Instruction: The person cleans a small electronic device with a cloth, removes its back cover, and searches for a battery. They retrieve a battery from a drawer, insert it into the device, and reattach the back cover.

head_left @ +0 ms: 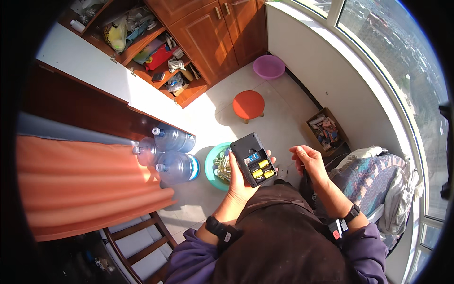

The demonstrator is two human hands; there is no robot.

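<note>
My left hand [240, 188] is closed around a black box-shaped device [240, 149], tilted in front of me. Its battery compartment faces up without a cover, and yellow batteries [263, 164] lie in it beside a blue and white label. To the right of the device, apart from it, my right hand [310, 163] is raised with its fingers curled together; whether something small is between the fingertips is hidden. Partly behind the device, on the floor, stands a turquoise basin [209, 165] holding many small yellowish and silvery pieces.
An orange-red stool [248, 104] and a purple basin [268, 67] stand ahead. A cardboard box [312, 136] of small, mixed-colour pieces is at the right wall. Large water bottles [177, 168] stand left, beside an orange curtain [90, 184]. A patterned cloth-covered item [359, 182] is right.
</note>
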